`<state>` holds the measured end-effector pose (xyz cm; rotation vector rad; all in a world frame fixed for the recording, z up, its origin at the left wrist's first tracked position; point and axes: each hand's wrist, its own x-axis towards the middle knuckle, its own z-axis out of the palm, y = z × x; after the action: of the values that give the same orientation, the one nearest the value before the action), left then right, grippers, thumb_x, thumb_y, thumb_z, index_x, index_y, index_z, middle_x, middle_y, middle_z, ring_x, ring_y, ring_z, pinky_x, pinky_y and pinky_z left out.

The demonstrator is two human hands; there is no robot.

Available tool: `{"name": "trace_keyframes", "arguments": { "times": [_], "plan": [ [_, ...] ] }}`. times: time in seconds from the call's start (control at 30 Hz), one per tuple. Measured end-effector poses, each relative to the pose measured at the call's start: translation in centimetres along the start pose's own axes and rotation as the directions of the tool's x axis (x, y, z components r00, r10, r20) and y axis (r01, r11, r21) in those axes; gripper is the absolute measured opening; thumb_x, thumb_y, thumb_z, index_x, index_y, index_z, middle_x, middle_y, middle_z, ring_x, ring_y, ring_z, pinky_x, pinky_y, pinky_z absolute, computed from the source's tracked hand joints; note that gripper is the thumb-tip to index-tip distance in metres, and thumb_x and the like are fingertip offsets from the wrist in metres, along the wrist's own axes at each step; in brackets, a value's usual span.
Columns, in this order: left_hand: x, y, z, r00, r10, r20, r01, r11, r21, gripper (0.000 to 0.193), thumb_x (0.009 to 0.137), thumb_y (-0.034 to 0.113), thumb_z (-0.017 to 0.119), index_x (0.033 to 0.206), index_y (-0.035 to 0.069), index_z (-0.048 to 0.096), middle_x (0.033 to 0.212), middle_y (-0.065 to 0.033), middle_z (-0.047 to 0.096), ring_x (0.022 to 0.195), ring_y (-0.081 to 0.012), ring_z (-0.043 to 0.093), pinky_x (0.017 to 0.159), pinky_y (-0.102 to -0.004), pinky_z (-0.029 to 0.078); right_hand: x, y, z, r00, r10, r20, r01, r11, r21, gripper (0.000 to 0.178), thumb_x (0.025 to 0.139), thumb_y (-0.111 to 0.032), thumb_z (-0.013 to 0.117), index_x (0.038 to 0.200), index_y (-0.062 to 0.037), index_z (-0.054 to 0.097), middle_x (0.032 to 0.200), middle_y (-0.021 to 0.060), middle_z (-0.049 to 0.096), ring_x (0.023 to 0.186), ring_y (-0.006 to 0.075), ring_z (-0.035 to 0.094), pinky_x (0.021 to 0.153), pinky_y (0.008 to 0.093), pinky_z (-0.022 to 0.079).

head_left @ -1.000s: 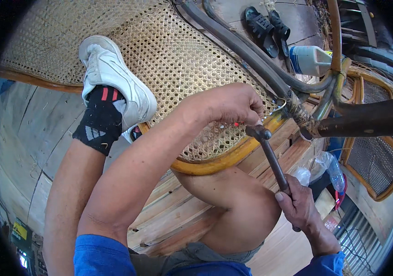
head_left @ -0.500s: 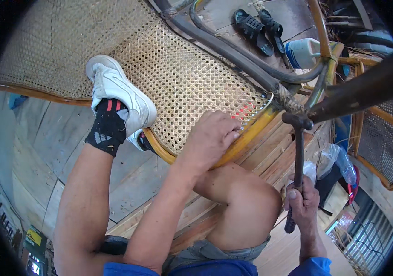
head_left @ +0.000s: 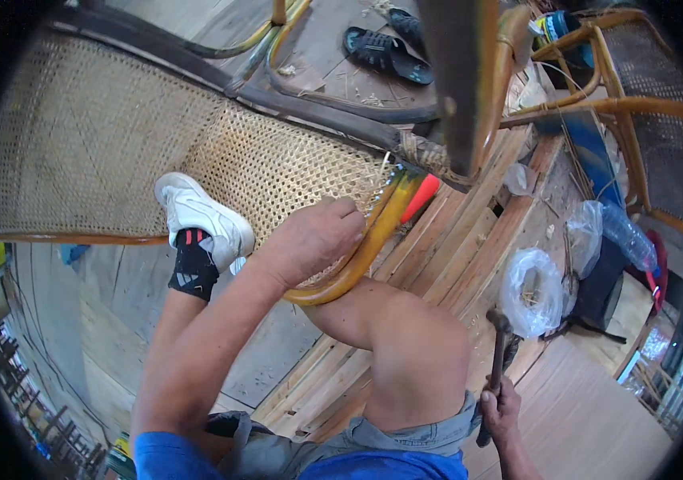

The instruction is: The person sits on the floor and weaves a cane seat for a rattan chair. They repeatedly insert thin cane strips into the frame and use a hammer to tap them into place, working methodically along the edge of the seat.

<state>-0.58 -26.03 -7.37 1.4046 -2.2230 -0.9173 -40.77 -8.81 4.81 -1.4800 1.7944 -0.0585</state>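
Cane seat (head_left: 285, 152) looks straw-pale, open-woven and yellow-rimmed.

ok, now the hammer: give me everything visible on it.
The hammer is dark all over, with a small, blunt head and a long, slim handle, apparently metal. It stands nearly upright in the picture, head up, the handle leaning slightly left toward its end. The right hand grips the lower handle, leaving the butt sticking out below. The head appears just left of a clear plastic bag; contact can't be judged.

Dark sandals (head_left: 387, 56) and straw-coloured scraps (head_left: 372, 100) lie on the grey board floor (head_left: 325, 44).
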Motion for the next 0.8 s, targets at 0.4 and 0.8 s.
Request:
{"name": "trace_keyframes", "arguments": {
  "times": [0.4,0.8],
  "plan": [
    [-6.2,2.8,-7.7,0.928,-0.322,0.185,0.285,0.937,0.204,0.012,0.086,0.015,0.053,0.085,0.003,0.052,0.081,-0.0182,0.053,0.078,-0.0358,0.054,0.072,-0.0437,0.045,-5.1,5.5,2.5,0.999,-0.008,0.049,0.019,0.975,-0.221,0.03,0.074,-0.012,0.067,0.101,-0.0053,0.055,0.088,0.0167,0.057,0.078,0.0364,0.056,0.069,0.0413,0.047],
    [-16.4,8.9,4.7,0.655,-0.554,0.514,0.531,0.821,0.208,0.016,0.084,0.01,0.048,0.094,0.005,0.06,0.085,-0.022,0.064,0.08,-0.0371,0.063,0.07,-0.0467,0.05,4.2,-1.2,-4.4,0.852,-0.209,-0.48,0.174,0.978,-0.115,0.02,0.082,-0.001,0.058,0.102,-0.0003,0.057,0.087,0.0171,0.06,0.08,0.033,0.058,0.071,0.0383,0.047]
  ]
}}
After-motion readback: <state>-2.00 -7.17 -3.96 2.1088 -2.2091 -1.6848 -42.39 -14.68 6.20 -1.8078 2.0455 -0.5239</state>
